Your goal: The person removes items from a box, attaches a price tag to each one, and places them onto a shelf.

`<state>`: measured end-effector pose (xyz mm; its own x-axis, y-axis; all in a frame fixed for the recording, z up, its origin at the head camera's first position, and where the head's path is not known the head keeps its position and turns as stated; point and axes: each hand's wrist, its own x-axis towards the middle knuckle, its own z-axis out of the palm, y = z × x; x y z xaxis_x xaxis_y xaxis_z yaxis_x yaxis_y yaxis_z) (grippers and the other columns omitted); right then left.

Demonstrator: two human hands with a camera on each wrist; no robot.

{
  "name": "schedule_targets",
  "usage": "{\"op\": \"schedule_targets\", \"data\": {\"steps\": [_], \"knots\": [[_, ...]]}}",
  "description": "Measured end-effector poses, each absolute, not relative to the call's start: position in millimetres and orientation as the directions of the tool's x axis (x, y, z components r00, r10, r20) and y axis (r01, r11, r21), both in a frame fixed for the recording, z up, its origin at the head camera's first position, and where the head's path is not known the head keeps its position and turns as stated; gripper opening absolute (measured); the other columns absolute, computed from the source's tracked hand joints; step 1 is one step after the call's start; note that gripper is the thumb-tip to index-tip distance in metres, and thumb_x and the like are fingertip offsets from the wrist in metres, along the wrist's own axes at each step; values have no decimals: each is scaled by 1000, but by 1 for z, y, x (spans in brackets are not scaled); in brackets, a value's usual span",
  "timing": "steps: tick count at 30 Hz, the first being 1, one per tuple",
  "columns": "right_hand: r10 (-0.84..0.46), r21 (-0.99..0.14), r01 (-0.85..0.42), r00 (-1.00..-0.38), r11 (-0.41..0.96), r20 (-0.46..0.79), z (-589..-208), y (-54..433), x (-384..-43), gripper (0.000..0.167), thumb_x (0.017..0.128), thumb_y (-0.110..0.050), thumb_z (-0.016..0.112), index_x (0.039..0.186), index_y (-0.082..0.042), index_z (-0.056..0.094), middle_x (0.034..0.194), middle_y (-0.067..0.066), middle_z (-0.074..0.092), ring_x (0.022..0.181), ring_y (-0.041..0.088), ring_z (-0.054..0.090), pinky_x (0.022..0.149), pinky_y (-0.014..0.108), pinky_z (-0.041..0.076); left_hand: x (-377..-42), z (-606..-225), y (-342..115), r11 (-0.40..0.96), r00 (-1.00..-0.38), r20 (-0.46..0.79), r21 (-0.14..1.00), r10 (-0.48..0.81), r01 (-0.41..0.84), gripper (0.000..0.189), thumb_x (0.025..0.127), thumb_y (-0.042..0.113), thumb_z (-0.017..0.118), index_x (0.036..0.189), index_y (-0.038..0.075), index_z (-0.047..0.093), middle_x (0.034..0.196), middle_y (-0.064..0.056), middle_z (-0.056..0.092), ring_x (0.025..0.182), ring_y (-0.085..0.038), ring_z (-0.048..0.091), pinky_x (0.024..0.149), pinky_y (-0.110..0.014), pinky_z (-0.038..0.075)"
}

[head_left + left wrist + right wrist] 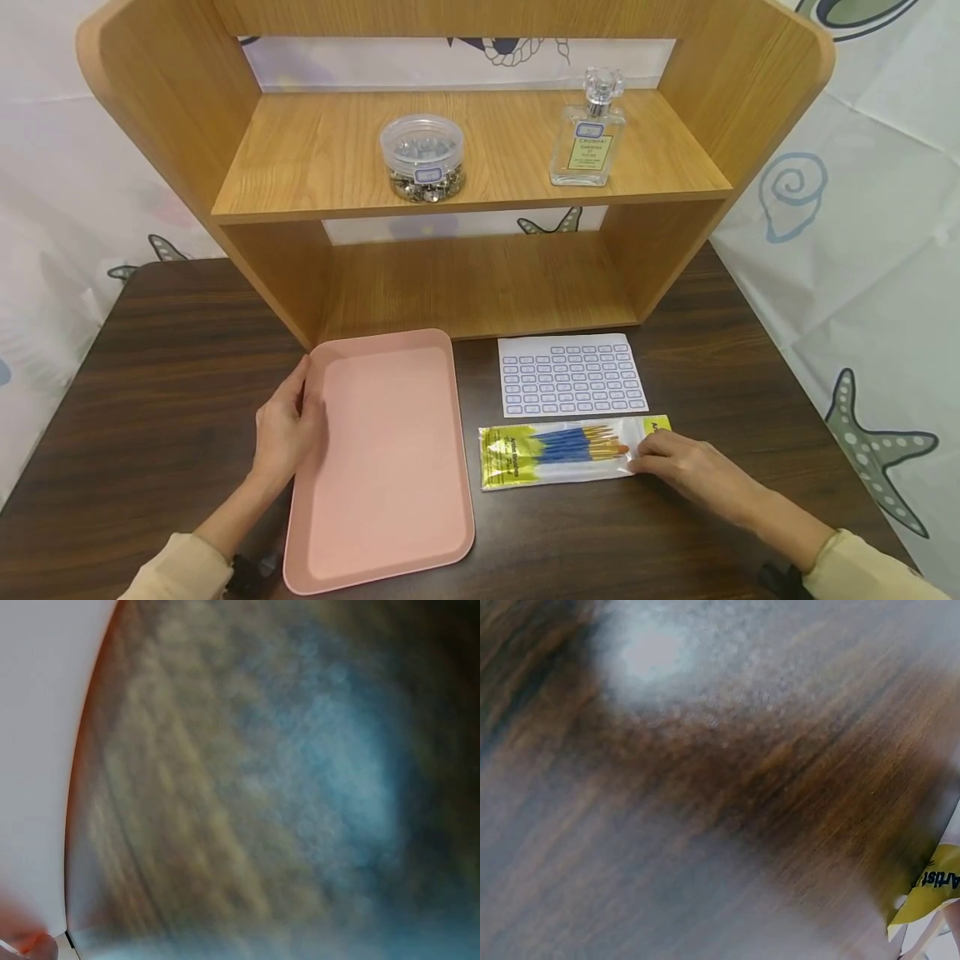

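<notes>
My left hand point(285, 429) grips the left rim of a pink rectangular tray point(386, 458), the thumb lying over the inside. That tray's pale edge point(37, 750) fills the left side of the left wrist view, with a fingertip at the bottom corner. On the dark table, to the tray's right, lies a clear packet of paintbrushes point(566, 450) with blue handles and yellow printed ends. The right hand point(693, 475) pinches the packet's right end. In the right wrist view its yellow corner point(934, 889) shows near the fingers.
A sheet of small blue-framed labels point(573, 377) lies just behind the packet. Behind the tray stands a wooden shelf point(472, 208). Its upper board bears a round clear jar of small metal pieces point(423, 158) and a glass perfume bottle point(588, 137).
</notes>
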<state>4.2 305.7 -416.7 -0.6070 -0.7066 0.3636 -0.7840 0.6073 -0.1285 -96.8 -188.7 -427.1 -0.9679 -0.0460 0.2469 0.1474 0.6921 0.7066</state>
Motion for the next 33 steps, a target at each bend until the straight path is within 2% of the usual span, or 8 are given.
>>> {"op": "schedule_targets", "data": {"steps": [18, 20, 22, 24, 29, 32, 33], "knots": [[-702, -188, -761, -646, 620, 301, -412, 311, 2, 44, 99, -33, 30, 88, -20, 70, 94, -6, 62, 86, 8, 56, 72, 17, 48, -97, -427, -188, 694, -967, 251, 705, -51, 146, 48, 86, -4, 49, 134, -5, 47, 133, -23, 51, 118, -41, 52, 94, -53, 39], [-699, -195, -757, -651, 624, 296, -411, 311, 2, 37, 98, -32, 37, 88, -21, 70, 94, -7, 61, 85, 7, 56, 72, 16, 48, -97, -427, -188, 694, -967, 251, 705, -50, 147, 48, 86, -4, 50, 134, -5, 47, 133, -23, 51, 117, -41, 52, 94, -53, 39], [-698, -202, -755, -655, 625, 290, -411, 312, 2, 23, 95, -29, 51, 88, -21, 70, 93, -7, 61, 84, 6, 56, 72, 16, 48, -97, -427, -188, 693, -967, 251, 706, -50, 148, 48, 86, -4, 50, 134, -5, 47, 133, -23, 51, 118, -41, 52, 94, -53, 39], [-699, -213, -755, -655, 620, 286, -411, 312, 2, 13, 92, -26, 59, 88, -21, 70, 93, -8, 61, 84, 6, 56, 72, 15, 47, -97, -428, -189, 691, -967, 250, 708, -49, 148, 49, 86, -4, 50, 134, -5, 46, 133, -23, 51, 118, -40, 51, 94, -53, 39], [-696, -227, -750, -661, 621, 281, -410, 310, 0, 17, 92, -31, 57, 86, -22, 70, 90, -10, 60, 82, 4, 55, 71, 15, 47, -97, -428, -189, 685, -967, 248, 713, -48, 149, 49, 86, -4, 50, 135, -4, 46, 134, -22, 51, 119, -39, 51, 94, -52, 39], [-688, -235, -739, -674, 632, 269, -409, 308, -1, 3, 84, -25, 70, 84, -22, 70, 88, -11, 60, 80, 3, 54, 69, 14, 46, -97, -428, -189, 683, -968, 247, 715, -47, 149, 49, 86, -4, 50, 135, -5, 46, 134, -22, 50, 120, -39, 51, 94, -52, 40], [-684, -240, -734, -680, 636, 266, -408, 307, -2, 6, 79, -20, 74, 83, -21, 70, 87, -11, 60, 79, 2, 54, 69, 14, 46, -97, -428, -189, 683, -968, 246, 715, -47, 149, 49, 86, -4, 49, 135, -5, 46, 134, -22, 50, 120, -39, 50, 94, -52, 39]]}}
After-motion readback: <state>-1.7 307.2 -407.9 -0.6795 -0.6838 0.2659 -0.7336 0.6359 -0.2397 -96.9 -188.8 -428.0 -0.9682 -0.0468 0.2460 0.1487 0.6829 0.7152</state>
